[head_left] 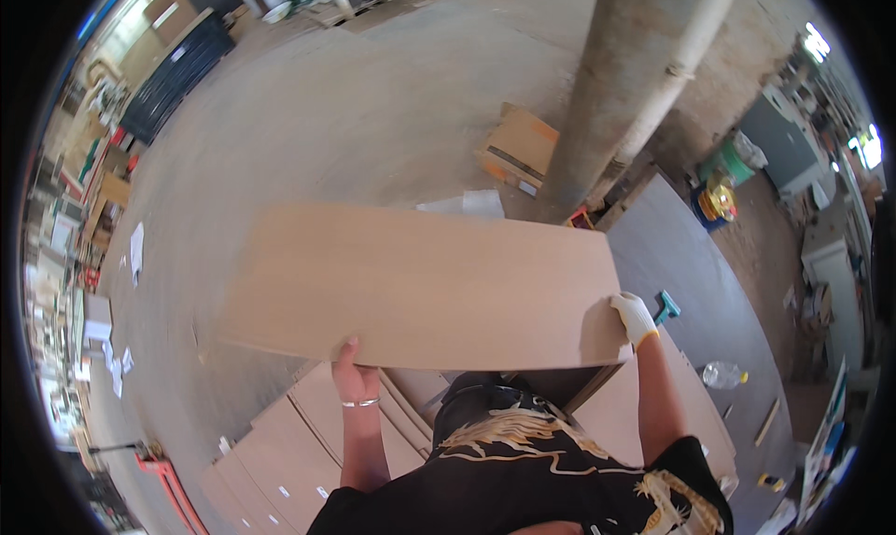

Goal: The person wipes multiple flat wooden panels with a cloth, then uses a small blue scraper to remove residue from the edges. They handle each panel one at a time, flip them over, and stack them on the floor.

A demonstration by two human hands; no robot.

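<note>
A long, flat brown cardboard sheet (pixel 429 283) spans the space in front of my body, its left end slightly blurred. My left hand (pixel 353 376), bare and with a bracelet at the wrist, grips the near edge, the thumb on top and the other fingers mostly hidden beneath. At the right end, my right hand (pixel 635 319) in a white glove is closed around the side edge. Just beyond that glove, a teal-handled tool (pixel 666 307) lies on a grey tabletop (pixel 686 246).
Brown flat panels (pixel 271 460) with small white labels are stacked at my lower left. A clear plastic bottle (pixel 721 375) lies on the tabletop to the right. Ahead, a thick column (pixel 621 87) rises beside a cardboard box (pixel 520 148). A red pallet jack (pixel 171 493) stands far left.
</note>
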